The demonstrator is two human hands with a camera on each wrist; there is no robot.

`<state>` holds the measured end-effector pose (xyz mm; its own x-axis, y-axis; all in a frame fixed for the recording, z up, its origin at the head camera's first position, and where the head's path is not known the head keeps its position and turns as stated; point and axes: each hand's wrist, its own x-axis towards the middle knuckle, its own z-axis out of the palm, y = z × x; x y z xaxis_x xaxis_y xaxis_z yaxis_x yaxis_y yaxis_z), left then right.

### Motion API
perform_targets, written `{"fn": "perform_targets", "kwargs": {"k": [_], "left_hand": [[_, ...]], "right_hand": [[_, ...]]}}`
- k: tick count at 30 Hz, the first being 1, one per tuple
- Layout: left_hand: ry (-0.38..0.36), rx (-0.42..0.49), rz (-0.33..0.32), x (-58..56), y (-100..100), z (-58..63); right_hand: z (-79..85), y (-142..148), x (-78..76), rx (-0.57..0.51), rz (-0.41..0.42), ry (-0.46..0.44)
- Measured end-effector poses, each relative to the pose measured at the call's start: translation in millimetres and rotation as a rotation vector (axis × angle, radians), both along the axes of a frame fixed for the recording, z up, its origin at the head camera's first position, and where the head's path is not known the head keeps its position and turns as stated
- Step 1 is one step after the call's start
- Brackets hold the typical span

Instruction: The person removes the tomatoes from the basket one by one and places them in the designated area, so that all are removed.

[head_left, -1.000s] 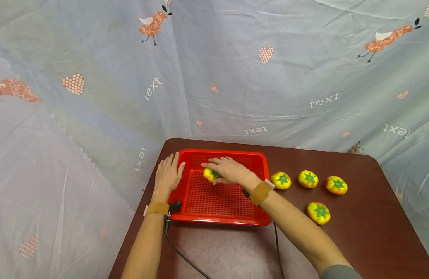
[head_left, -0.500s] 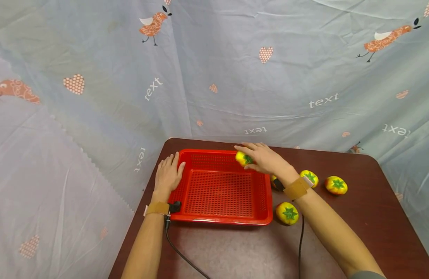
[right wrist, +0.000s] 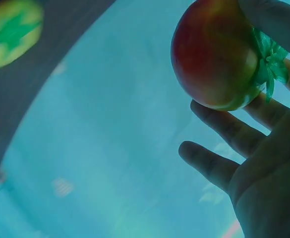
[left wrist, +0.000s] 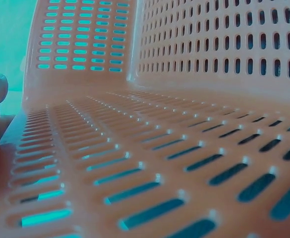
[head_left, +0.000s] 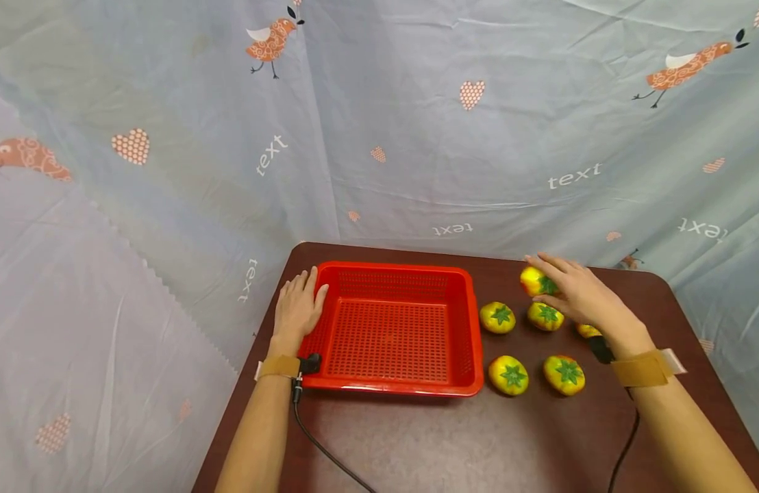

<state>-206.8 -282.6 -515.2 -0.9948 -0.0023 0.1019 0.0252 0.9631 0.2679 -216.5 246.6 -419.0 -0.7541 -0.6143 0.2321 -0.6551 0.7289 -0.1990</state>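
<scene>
My right hand (head_left: 586, 294) holds a yellow-and-red toy tomato (head_left: 532, 281) with a green leafy top over the back right of the table. In the right wrist view the thumb and fingers grip this tomato (right wrist: 214, 54), whose near side is deep red, while two other fingers stretch out. My left hand (head_left: 296, 308) lies with straight fingers along the left rim of a red plastic basket (head_left: 388, 393). The perforated basket wall (left wrist: 85, 79) fills much of the left wrist view. No fruit lies in the basket.
Several similar toy tomatoes stand right of the basket: a back-row one (head_left: 497, 318), its neighbour (head_left: 545, 316), one partly behind the right wrist (head_left: 588, 331), and front ones (head_left: 508, 375). Black cables (head_left: 330, 457) trail from both wrists. A patterned curtain (head_left: 416, 137) hangs behind the brown table (head_left: 651, 404).
My right hand has lifted the tomato out of the basket and carried it right, past the rim, over the other tomatoes. The left hand has stayed on the rim.
</scene>
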Motion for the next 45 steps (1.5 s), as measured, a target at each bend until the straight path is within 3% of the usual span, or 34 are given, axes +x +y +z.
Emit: {"fn": "perform_targets", "kwargs": {"k": [7,14,20,33,45], "left_hand": [[0.002,-0.013,-0.004,-0.8,-1,1.9],[-0.018,-0.005,-0.001,1.1,-1,0.3],[-0.024,-0.010,0.003,0.7,0,2.1],[-0.015,-0.006,-0.004,-1.3,1,1.8],[-0.028,-0.015,-0.001,-2.6,1,3.3]], "right_hand": [[-23.5,60,30.6,0.054,-0.138,-0.091],[-46.3,91,57.5,0.035,-0.202,-0.107],[-56.9,100,71.3,0.038,-0.256,-0.173],[-80.7,104,86.4,0.025,-0.259,-0.198],[-108.3,106,99.2,0.028,-0.252,-0.307]]}}
